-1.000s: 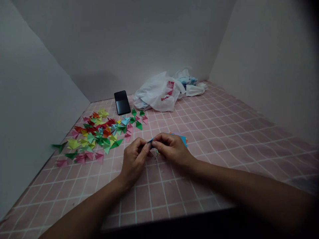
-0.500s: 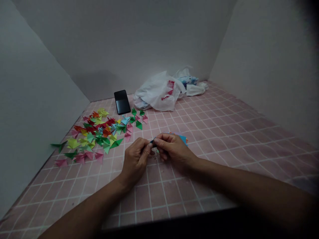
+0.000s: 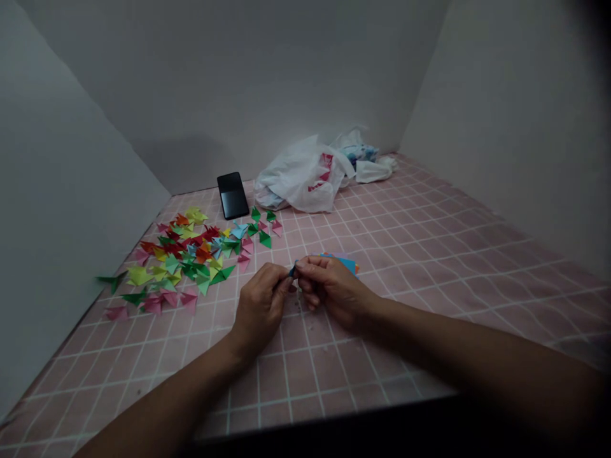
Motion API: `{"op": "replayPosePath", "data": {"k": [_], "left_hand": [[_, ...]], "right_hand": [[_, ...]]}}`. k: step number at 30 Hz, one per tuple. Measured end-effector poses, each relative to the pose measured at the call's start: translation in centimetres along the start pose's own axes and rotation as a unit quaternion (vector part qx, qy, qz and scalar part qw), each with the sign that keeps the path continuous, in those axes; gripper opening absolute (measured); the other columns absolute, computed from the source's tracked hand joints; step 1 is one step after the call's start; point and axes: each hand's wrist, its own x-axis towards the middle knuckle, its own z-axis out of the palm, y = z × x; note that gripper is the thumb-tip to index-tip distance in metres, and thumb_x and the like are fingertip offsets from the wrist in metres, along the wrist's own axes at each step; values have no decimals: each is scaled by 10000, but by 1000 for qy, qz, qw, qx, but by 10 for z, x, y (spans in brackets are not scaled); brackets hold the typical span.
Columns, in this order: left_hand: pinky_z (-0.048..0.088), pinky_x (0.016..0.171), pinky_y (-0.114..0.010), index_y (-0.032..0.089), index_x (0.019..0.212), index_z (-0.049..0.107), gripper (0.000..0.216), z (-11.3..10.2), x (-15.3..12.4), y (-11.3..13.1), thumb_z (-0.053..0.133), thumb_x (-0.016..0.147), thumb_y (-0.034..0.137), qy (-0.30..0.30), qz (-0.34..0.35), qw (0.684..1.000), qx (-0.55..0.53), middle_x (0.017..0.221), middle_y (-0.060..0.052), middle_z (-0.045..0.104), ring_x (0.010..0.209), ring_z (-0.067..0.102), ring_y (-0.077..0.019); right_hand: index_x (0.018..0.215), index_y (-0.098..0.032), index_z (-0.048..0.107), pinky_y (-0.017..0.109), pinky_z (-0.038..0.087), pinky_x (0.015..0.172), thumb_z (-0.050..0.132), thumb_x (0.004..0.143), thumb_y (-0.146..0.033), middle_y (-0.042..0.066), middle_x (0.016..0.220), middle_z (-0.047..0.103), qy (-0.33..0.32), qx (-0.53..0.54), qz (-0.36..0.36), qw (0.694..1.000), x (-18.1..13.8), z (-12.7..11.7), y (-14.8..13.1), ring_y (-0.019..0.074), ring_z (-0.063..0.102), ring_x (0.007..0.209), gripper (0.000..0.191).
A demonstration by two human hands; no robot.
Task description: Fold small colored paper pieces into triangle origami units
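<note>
Between the fingertips of both hands is a small dark blue piece of folded paper [image 3: 293,270], mostly covered by the fingers. My left hand [image 3: 261,302] pinches it from the left, thumb against the curled index finger. From the other side, the thumb and index finger of my right hand [image 3: 337,286] grip it too. Just behind the right hand lies a stack of coloured paper [image 3: 347,263], blue on top with orange at its edge. Many folded paper cranes [image 3: 188,270] in red, yellow, green, pink and light blue are spread to the left.
A black phone [image 3: 233,196] leans near the back wall. Beside it rests a white plastic bag [image 3: 298,178] with red print, and a white and blue bundle [image 3: 363,154] sits further right. Pale walls enclose the pink gridded tabletop [image 3: 429,248] at the back and sides.
The dark blue paper has turned more upright between the fingertips, and the right fingers have shifted slightly. Everything else lies as before.
</note>
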Motion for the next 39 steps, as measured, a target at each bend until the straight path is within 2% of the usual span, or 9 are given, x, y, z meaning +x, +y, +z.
{"op": "replayPosePath", "data": {"k": [12, 18, 23, 39], "left_hand": [[485, 736, -285, 170, 900, 596, 136, 0, 0, -1, 507, 951, 82, 0, 57, 997, 46, 841, -49, 625, 803, 612, -173], [482, 704, -270, 173, 897, 604, 123, 0, 0, -1, 524, 947, 94, 10, 52, 998, 38, 821, -39, 628, 773, 617, -168], [491, 720, -278, 169, 898, 608, 128, 0, 1, -1, 523, 943, 85, 9, 68, 996, 50, 832, -46, 636, 794, 626, -173], [501, 730, -278, 156, 893, 611, 129, 0, 1, -2, 525, 939, 71, 11, 75, 996, 55, 841, -58, 643, 802, 629, -172]], "right_hand": [[644, -184, 555, 225, 338, 389, 691, 770, -309, -44, 528, 519, 8, 4, 21, 1000, -2, 1, -4, 75, 418, 387, 224], [641, -177, 566, 221, 341, 391, 711, 718, -294, -45, 525, 532, 0, 18, 23, 1000, -2, 2, -5, 72, 431, 386, 201], [651, -172, 585, 227, 351, 392, 691, 768, -379, -45, 522, 518, 4, 8, 27, 1000, -1, 1, -4, 74, 424, 375, 261], [652, -178, 568, 228, 344, 411, 657, 752, -273, -45, 531, 503, -4, 17, 32, 999, -2, 1, -6, 74, 419, 393, 163]]}}
